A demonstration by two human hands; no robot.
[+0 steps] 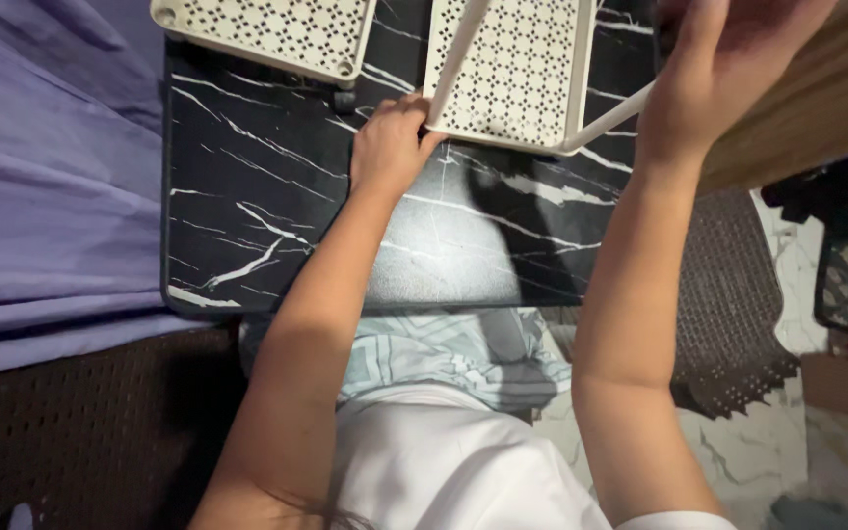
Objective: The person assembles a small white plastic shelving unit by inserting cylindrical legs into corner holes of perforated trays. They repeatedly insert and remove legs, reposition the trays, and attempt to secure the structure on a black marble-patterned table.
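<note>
Currently: left hand clenched on near edge of white perforated shelf, over black marble table. Right hand grips shelf's white rod. Second shelf lies apart, leftward.

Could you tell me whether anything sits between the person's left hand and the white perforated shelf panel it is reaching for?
Nothing visible does: the left hand already grips the near corner of the white perforated panel over the black marble tabletop.

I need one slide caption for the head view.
Left hand grips a white perforated tray over a black marble-patterned table.
</note>
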